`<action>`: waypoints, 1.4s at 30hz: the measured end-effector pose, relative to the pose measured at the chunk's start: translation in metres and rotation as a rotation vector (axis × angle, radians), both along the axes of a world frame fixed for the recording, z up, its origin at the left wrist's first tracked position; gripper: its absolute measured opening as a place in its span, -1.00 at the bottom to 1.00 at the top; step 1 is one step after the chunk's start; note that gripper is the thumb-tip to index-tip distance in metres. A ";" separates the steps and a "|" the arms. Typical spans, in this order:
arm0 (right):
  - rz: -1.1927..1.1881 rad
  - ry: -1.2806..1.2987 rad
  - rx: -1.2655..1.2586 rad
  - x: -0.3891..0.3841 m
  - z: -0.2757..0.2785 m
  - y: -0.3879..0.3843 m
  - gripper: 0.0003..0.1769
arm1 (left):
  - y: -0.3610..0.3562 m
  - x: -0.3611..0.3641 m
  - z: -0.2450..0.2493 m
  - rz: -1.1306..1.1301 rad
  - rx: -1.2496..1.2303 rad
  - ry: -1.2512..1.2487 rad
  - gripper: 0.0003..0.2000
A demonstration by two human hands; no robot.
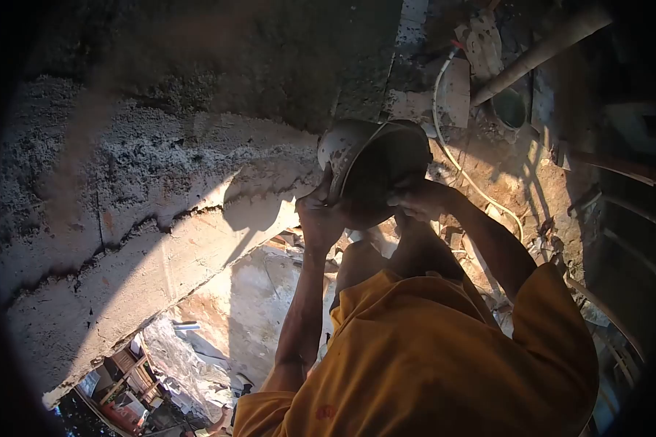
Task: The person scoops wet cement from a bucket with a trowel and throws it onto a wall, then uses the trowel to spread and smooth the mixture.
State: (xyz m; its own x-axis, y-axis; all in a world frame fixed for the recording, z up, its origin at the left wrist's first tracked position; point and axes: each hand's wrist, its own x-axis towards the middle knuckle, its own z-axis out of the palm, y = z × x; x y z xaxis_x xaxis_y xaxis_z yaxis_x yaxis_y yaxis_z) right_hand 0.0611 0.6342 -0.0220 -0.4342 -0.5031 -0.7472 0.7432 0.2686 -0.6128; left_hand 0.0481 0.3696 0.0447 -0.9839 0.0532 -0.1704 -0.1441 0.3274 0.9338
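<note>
Neither of my hands shows in the head view. Below me stands a person in an orange shirt (430, 357), seen from above. Both of that person's arms are raised and hold a round, cement-stained metal pan (372, 171) over their head. One of their hands (319, 215) grips the pan's left rim and the other hand (415, 198) grips its lower right edge. The pan's dark inside faces right and I cannot tell what is in it.
A rough concrete wall and ledge (146, 211) fill the left. A white hose (444, 138) runs over rubble-strewn ground, with a pale pipe (539, 51) and a dark bucket (509, 108) at upper right. Far below at lower left lies clutter (127, 379).
</note>
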 end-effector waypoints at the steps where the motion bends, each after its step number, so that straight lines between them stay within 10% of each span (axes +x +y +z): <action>1: -0.016 -0.024 -0.009 0.007 -0.006 -0.011 -0.68 | -0.004 0.001 -0.004 -0.009 0.008 -0.003 -0.65; 18: -0.489 -0.051 -0.287 -0.005 0.130 -0.058 -0.66 | -0.038 0.049 -0.055 0.438 0.587 -0.039 -0.78; 25: -0.945 0.723 -0.625 -0.085 0.257 -0.004 -0.58 | -0.106 0.107 -0.053 0.545 0.528 -0.113 -0.82; 29: -1.581 1.371 -0.255 -0.151 0.312 0.019 -0.75 | -0.129 0.157 -0.014 0.655 0.500 -0.098 -0.84; 35: -2.175 1.593 0.629 -0.256 0.330 -0.024 -0.79 | -0.164 0.233 -0.011 0.667 0.327 0.049 -0.77; 37: -2.061 1.638 0.692 -0.317 0.311 -0.083 -0.77 | -0.163 0.240 -0.018 0.721 0.298 0.101 -0.76; 39: -1.072 1.842 0.807 -0.294 0.238 -0.129 -0.71 | -0.160 0.242 -0.027 0.760 0.241 0.127 -0.74; 40: -0.634 1.872 0.727 -0.283 0.202 -0.151 -0.64 | -0.177 0.251 -0.050 0.815 0.252 0.016 -0.85; 42: -0.481 1.787 0.232 -0.151 0.118 -0.151 -0.64 | -0.149 0.211 -0.015 0.923 0.397 -0.011 -0.86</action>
State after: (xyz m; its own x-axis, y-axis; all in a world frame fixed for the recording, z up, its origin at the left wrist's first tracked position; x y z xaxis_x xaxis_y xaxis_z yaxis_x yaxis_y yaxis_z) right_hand -0.0895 0.4836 0.0956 -0.7382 -0.0820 0.6696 -0.6298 0.4396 -0.6404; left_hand 0.2592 0.2205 0.0298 -0.6672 -0.6747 -0.3155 -0.1940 -0.2515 0.9482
